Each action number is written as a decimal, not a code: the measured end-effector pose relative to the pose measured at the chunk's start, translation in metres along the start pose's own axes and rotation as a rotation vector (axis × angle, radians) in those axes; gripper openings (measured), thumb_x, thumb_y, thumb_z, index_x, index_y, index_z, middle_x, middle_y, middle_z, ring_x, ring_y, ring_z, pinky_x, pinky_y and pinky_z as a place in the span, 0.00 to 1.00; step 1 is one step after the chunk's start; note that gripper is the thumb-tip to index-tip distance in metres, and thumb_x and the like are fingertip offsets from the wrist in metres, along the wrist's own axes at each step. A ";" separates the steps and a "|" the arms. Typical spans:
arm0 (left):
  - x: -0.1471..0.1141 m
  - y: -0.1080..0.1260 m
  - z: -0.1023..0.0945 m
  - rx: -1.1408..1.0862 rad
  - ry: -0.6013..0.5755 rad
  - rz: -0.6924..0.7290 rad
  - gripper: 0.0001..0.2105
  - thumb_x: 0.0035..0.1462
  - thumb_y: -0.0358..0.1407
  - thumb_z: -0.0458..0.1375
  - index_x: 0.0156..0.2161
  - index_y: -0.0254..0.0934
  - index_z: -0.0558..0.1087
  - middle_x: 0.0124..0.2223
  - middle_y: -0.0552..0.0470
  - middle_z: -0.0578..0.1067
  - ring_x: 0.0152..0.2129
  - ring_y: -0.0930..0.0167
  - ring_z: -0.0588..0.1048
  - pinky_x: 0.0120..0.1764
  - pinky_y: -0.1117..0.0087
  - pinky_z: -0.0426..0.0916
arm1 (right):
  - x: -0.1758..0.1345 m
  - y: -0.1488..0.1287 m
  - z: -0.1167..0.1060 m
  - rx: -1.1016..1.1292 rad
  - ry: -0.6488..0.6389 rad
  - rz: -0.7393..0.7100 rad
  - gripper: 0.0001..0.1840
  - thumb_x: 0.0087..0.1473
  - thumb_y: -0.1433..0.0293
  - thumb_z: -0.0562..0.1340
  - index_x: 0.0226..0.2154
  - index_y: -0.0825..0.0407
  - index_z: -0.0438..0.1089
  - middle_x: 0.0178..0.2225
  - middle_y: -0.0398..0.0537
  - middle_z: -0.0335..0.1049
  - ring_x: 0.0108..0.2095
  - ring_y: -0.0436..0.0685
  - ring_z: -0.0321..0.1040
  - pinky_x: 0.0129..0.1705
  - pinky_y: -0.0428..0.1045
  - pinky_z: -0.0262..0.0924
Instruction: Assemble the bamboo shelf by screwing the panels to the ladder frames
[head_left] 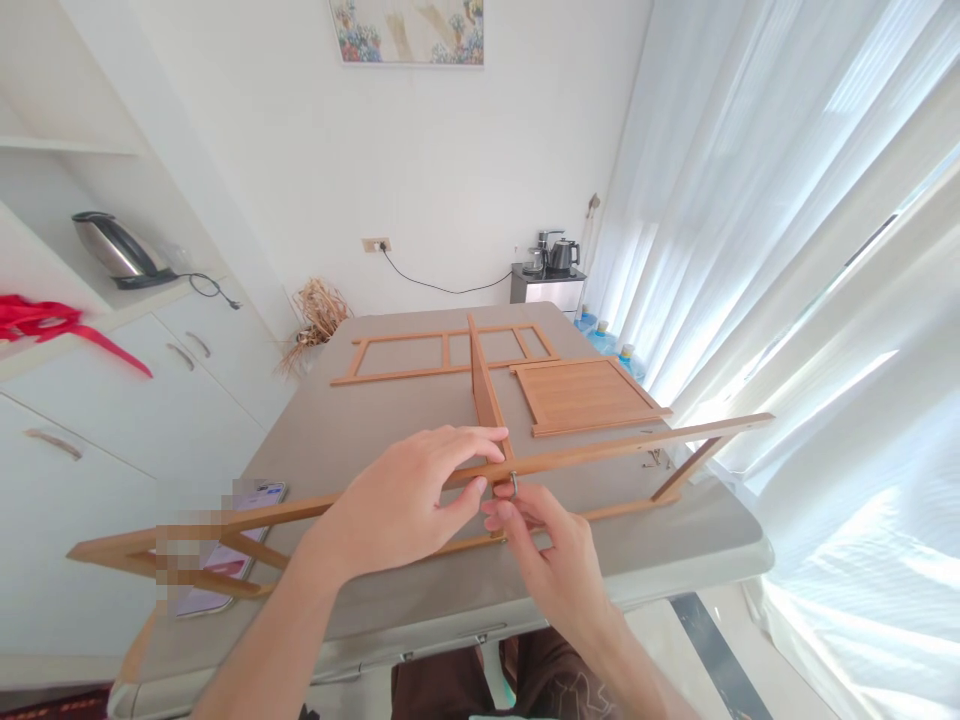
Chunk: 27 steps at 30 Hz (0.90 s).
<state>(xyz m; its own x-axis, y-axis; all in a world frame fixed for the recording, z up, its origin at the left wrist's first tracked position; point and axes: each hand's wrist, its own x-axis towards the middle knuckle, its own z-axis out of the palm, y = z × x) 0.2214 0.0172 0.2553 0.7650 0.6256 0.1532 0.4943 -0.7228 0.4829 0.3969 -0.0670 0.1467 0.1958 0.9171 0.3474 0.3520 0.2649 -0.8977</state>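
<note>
A wooden side frame (600, 457) stands on its long edge across the near side of the table. A wooden panel (484, 385) meets it at right angles near its middle. My left hand (409, 490) grips the frame's top rail at this joint, thumb on the near side and fingers over the top. Just below and to the right, my right hand (559, 550) pinches a small bent metal piece, which looks like a hex key (514, 484), against the near face of the rail. Its lower part is hidden by my fingers.
On the table (390, 420) lie another wooden frame (390, 374), a flat wooden panel (589, 392) and several small screws (654, 459). A phone (259, 500) lies under the frame's left end. A kettle (124, 250) stands on the left counter; curtains (712, 200) hang at right.
</note>
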 end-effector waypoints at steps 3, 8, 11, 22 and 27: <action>0.001 0.003 -0.001 0.004 0.005 -0.017 0.13 0.69 0.37 0.51 0.53 0.48 0.73 0.68 0.60 0.68 0.60 0.66 0.72 0.57 0.63 0.73 | 0.001 -0.005 -0.001 0.005 0.039 0.018 0.12 0.68 0.61 0.58 0.44 0.50 0.74 0.35 0.48 0.82 0.35 0.52 0.81 0.31 0.40 0.72; 0.002 0.002 0.000 0.029 -0.010 -0.050 0.13 0.69 0.43 0.51 0.52 0.49 0.74 0.71 0.59 0.63 0.55 0.64 0.76 0.46 0.66 0.77 | 0.002 -0.013 -0.002 -0.030 0.072 0.046 0.15 0.67 0.58 0.58 0.38 0.50 0.75 0.34 0.49 0.82 0.35 0.52 0.80 0.22 0.38 0.64; 0.002 0.000 0.001 0.031 -0.023 -0.063 0.13 0.70 0.45 0.51 0.51 0.49 0.74 0.72 0.59 0.62 0.46 0.66 0.80 0.43 0.65 0.78 | 0.001 -0.014 -0.002 -0.063 0.085 0.028 0.15 0.67 0.59 0.58 0.38 0.50 0.76 0.33 0.48 0.81 0.35 0.52 0.80 0.22 0.38 0.64; 0.002 0.004 -0.003 0.048 -0.028 -0.050 0.13 0.70 0.46 0.49 0.50 0.49 0.75 0.71 0.57 0.63 0.32 0.71 0.78 0.41 0.63 0.74 | -0.005 -0.011 -0.003 -0.178 0.156 -0.061 0.15 0.68 0.60 0.57 0.38 0.49 0.76 0.34 0.46 0.80 0.35 0.51 0.79 0.26 0.39 0.66; 0.002 0.002 -0.003 0.043 -0.029 -0.052 0.13 0.69 0.46 0.50 0.50 0.49 0.74 0.71 0.57 0.63 0.34 0.70 0.79 0.44 0.61 0.74 | -0.014 -0.015 -0.014 -0.160 0.110 -0.075 0.14 0.68 0.60 0.58 0.38 0.49 0.76 0.33 0.44 0.82 0.34 0.51 0.80 0.36 0.41 0.71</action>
<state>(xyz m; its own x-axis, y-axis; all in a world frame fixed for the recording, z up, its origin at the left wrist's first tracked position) 0.2227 0.0180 0.2590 0.7489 0.6546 0.1033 0.5509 -0.7015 0.4521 0.4019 -0.0880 0.1588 0.2596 0.8561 0.4469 0.5082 0.2724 -0.8170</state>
